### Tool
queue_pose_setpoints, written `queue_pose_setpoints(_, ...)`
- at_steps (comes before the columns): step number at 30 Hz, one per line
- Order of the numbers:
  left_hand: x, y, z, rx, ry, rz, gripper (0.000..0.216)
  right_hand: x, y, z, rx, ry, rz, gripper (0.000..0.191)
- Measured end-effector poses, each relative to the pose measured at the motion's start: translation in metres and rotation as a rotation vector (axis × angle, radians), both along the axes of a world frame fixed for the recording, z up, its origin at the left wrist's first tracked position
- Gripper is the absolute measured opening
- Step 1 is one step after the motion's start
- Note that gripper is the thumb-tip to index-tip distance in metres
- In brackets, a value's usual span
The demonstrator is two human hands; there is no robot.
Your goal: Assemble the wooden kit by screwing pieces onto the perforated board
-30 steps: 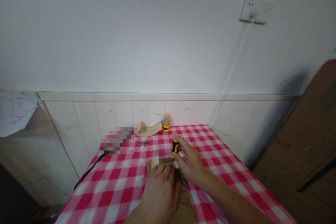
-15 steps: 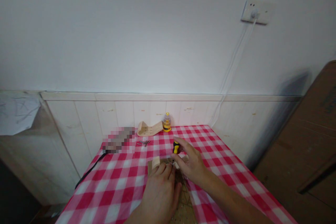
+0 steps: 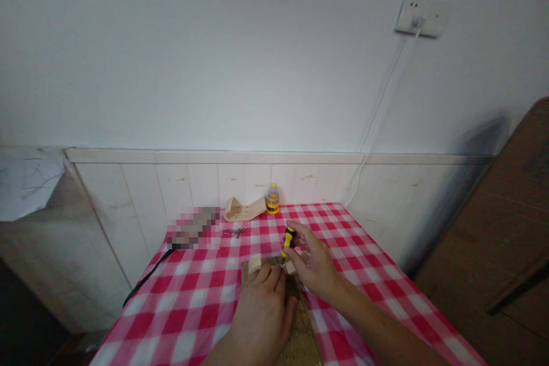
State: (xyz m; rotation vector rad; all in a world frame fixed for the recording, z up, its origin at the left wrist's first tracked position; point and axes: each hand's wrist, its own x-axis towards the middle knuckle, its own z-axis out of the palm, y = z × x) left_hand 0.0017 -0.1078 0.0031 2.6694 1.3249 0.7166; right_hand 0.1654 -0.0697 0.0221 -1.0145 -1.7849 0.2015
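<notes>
Over a perforated wooden board (image 3: 302, 334), a person's right hand (image 3: 315, 266) pinches the yellow-and-black screwdriver (image 3: 287, 238) by its handle. The grip is closed round it and the tool stands near upright, tip down at the board's far edge, apparently so pressure runs straight down. The left hand (image 3: 261, 311) lies flat on the board, grip spread and clasping nothing visible, seemingly to steady it beside a small wooden block (image 3: 254, 263). Beyond the board, loose screws (image 3: 234, 233) lie on the checked surface (image 3: 193, 297).
</notes>
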Motion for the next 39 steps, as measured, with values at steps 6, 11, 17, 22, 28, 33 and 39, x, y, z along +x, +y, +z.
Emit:
queue_pose_setpoints(6,0.0001,-0.0011,0.0012,0.008,0.008,0.010,0.037,0.0000,0.0017,-0.0018,0.018,0.024,0.000,0.050)
queue_pose_setpoints(11,0.0006,-0.0002,0.0029,0.001,0.019,0.005,0.036,-0.0003,0.0008,-0.0018,0.019,0.023,0.003,0.049)
queue_pose_setpoints(17,0.0012,-0.0004,0.0051,-0.022,0.022,0.002,0.038,-0.0003,0.0013,-0.0024,0.020,0.029,0.017,0.048)
queue_pose_setpoints(22,0.0004,-0.0005,0.0040,-0.023,0.010,-0.006,0.040,0.0014,-0.0005,-0.0006,0.044,-0.035,0.009,0.051)
queue_pose_setpoints(28,0.0010,-0.0005,0.0032,-0.022,-0.002,-0.008,0.040,-0.0011,-0.0062,0.0007,-0.025,-0.018,0.075,0.052)
queue_pose_setpoints(33,0.0014,-0.0008,0.0050,-0.026,0.007,-0.006,0.040,-0.0012,-0.0012,-0.0051,-0.032,0.016,0.086,0.054)
queue_pose_setpoints(39,0.0007,-0.0008,0.0029,-0.021,0.003,-0.004,0.036,0.0000,0.0030,-0.0046,-0.011,0.029,0.035,0.051)
